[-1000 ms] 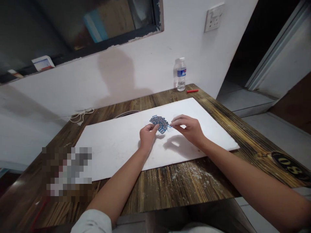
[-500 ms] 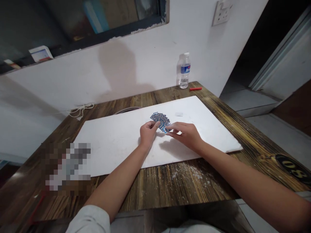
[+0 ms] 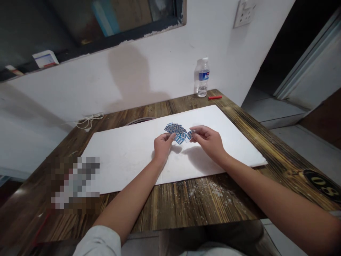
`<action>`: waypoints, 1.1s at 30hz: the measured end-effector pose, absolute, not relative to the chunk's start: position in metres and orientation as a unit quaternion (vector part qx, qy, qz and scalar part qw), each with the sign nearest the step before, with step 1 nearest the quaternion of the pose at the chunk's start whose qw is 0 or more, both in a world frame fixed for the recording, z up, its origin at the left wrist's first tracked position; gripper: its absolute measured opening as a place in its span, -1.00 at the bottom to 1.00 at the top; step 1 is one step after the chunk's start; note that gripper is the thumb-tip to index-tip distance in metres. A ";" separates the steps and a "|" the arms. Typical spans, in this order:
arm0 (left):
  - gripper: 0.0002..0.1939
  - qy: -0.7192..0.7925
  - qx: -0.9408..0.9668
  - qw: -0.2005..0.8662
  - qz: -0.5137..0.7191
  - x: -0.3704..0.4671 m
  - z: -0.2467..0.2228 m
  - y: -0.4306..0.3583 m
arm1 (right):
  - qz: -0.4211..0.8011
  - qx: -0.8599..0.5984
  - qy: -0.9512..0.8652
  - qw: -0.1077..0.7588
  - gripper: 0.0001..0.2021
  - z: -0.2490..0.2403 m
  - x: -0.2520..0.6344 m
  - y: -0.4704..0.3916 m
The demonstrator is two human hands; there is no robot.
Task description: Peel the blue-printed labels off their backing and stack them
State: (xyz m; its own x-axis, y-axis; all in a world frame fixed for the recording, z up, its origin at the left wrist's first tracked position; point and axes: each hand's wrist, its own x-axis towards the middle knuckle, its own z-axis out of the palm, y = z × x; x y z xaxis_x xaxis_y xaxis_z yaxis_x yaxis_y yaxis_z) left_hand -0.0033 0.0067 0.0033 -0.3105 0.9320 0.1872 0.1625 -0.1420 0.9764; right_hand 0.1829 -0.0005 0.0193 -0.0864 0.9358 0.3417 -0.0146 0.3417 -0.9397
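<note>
My left hand is closed on a fan of small blue-edged cards, pinching its lower edge with the thumb on top. The cards spread out and overlap above the white board. Just to the right, my right hand pinches a small blue-edged card between thumb and fingers. A narrow gap parts that card from the fan; whether it is one card or several together I cannot tell. Both hands are over the board and cast shadows on it.
The board lies on a dark wooden table. A water bottle and a red stick-like object stand and lie at the far edge. White cord is at the back left. A pixelated patch hides something at the left.
My right hand has moved up and to the right, drawing a small card away from the fan. The pale card on the board is now hidden behind that hand. My left hand has barely moved.
</note>
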 end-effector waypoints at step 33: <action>-0.75 0.569 0.520 0.307 0.559 0.003 0.010 0.001 | 0.333 -0.457 -0.663 0.491 -0.83 0.020 0.170 -0.014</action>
State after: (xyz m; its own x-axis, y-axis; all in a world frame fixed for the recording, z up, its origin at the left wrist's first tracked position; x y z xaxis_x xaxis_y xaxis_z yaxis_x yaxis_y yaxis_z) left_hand 0.0029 0.0013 0.0102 -0.2712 0.9343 0.2314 0.2480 -0.1645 0.9547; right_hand 0.1698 -0.0140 0.0197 -0.1005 0.9324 0.3472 0.2792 0.3613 -0.8896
